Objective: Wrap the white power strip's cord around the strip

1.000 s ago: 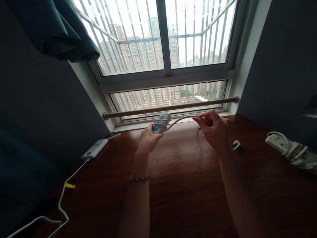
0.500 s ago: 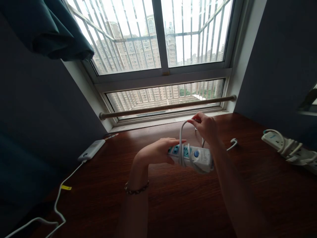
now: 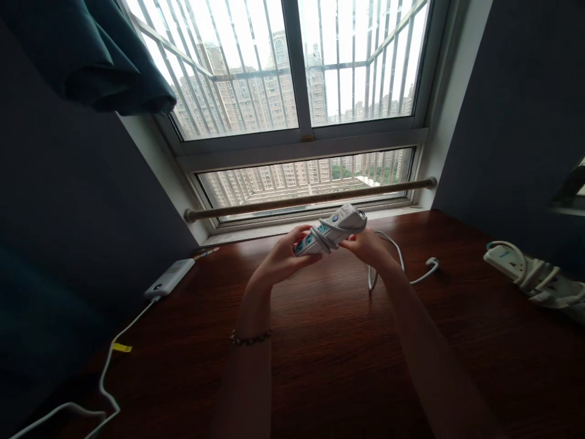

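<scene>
A white power strip (image 3: 348,217) with blue-green sockets and a blue button is held up over the table, tilted with its right end higher. My left hand (image 3: 287,253) is closed around its lower left end. Turns of white cord (image 3: 322,239) wrap the middle of the strip. Just under the right end, my right hand (image 3: 365,245) is closed on the cord, though its fingertips are partly hidden by the strip. From there the loose cord loops down to the table and ends at a white plug (image 3: 432,262) on the right.
Another white power strip (image 3: 505,257) wrapped in its cord lies at the right. On the left is a white rectangular device (image 3: 171,277) with a white cable (image 3: 106,378) attached. Behind the wooden table (image 3: 320,360), a metal rail (image 3: 311,200) crosses the window.
The power strip has risen and turned, its right end now tilted up. My right hand has moved from above the strip to beneath its right end, carrying the cord around.
</scene>
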Available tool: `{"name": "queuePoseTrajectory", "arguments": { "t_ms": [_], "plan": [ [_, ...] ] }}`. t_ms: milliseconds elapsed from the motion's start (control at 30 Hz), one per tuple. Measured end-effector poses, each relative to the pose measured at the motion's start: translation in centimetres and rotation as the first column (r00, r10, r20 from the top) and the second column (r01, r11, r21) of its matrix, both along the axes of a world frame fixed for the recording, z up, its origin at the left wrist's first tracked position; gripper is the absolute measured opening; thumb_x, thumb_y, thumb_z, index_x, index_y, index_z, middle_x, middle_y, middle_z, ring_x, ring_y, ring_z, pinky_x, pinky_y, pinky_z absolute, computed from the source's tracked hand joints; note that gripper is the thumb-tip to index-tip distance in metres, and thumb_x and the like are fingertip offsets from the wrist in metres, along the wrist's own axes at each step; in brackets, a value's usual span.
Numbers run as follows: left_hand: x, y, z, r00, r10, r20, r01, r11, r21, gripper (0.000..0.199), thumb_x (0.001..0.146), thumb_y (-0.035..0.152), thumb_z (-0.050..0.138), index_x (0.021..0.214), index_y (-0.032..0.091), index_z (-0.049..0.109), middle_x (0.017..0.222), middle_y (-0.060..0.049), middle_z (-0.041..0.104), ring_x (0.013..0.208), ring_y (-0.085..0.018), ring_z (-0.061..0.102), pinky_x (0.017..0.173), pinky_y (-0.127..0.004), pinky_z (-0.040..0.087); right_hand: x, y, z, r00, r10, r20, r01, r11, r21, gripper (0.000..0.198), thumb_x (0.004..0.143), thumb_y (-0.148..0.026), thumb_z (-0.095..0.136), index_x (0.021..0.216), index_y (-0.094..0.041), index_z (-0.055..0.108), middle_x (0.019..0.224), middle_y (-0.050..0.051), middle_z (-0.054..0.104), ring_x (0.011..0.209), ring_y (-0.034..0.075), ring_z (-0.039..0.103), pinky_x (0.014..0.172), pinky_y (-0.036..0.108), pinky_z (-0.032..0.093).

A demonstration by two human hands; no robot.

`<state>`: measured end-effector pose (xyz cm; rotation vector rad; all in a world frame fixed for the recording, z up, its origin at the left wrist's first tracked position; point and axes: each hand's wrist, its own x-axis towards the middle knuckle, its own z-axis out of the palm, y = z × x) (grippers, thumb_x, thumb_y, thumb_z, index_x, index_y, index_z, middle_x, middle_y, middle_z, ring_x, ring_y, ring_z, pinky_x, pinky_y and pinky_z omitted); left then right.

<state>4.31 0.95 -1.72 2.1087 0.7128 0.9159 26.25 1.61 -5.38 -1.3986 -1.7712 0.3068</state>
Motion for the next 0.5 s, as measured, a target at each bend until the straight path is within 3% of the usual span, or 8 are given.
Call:
{"name": "queuePoseTrajectory", "arguments": {
  "t_ms": [67,133,233,300,400,500],
  "plan": [
    [0.2,0.7,-0.5,0.989,0.145,-0.011,-0.143,0.987,0.073,0.057,0.072,0.035,0.070,0.121,0.016,0.048,0.107,-0.009,0.063,0.096,-0.022,0.059,0.082,-0.031,0.045,-0.5,-0.5,0.5,0.998,-0.009,0.058,0.009,1.000,-0.014,0.021,0.072,-0.033,0.069,0.063,-0.017,0.061,0.057,0.001,0.058,0.055,0.015,0.053,0.050,0.024,0.032],
    [0.4,1.1,-0.9,0.948,0.312,-0.065,-0.299,0.942,0.153,0.055,0.072,0.044,0.067,0.118,0.019,0.051,0.101,-0.007,0.065,0.090,-0.022,0.062,0.077,-0.030,0.045,-1.0,-1.1,1.0,0.996,0.087,0.037,-0.081,0.989,-0.127,0.012,0.072,-0.026,0.070,0.074,-0.016,0.064,0.057,0.000,0.059,0.052,0.014,0.054,0.047,0.022,0.034],
    [0.9,1.4,-1.3,0.816,0.568,-0.111,-0.526,0.807,0.268,0.055,0.074,0.055,0.061,0.117,0.021,0.053,0.094,-0.006,0.066,0.081,-0.023,0.063,0.068,-0.030,0.044,-1.7,-1.5,1.1,0.948,0.238,-0.209,-0.298,0.894,-0.334,0.028,0.075,-0.012,0.065,0.102,-0.012,0.059,0.059,0.002,0.062,0.052,0.014,0.058,0.047,0.021,0.042],
    [1.2,1.4,-1.4,0.717,0.691,-0.091,-0.635,0.702,0.323,0.058,0.075,0.059,0.056,0.118,0.020,0.052,0.094,-0.008,0.067,0.080,-0.025,0.063,0.066,-0.031,0.043,-1.7,-1.3,0.8,0.900,0.273,-0.338,-0.396,0.836,-0.380,0.033,0.076,-0.009,0.062,0.107,-0.011,0.053,0.061,0.003,0.064,0.055,0.014,0.060,0.050,0.021,0.046],
    [1.1,1.4,-1.2,0.590,0.807,-0.030,-0.744,0.557,0.370,0.062,0.077,0.061,0.053,0.122,0.019,0.050,0.099,-0.011,0.067,0.086,-0.028,0.063,0.071,-0.033,0.043,-1.2,-0.4,-0.3,0.902,0.355,-0.246,-0.429,0.802,-0.416,0.023,0.076,-0.013,0.064,0.095,-0.012,0.053,0.061,0.001,0.064,0.057,0.014,0.060,0.050,0.020,0.043],
    [0.2,1.7,-1.0,0.524,0.852,-0.001,-0.795,0.489,0.360,0.063,0.077,0.060,0.052,0.124,0.018,0.049,0.101,-0.012,0.067,0.089,-0.028,0.063,0.073,-0.033,0.043,-0.7,0.5,-1.0,0.926,0.364,-0.103,-0.375,0.846,-0.379,0.013,0.078,-0.016,0.061,0.088,-0.014,0.053,0.061,-0.001,0.061,0.056,0.013,0.056,0.051,0.020,0.038]
  ]
}}
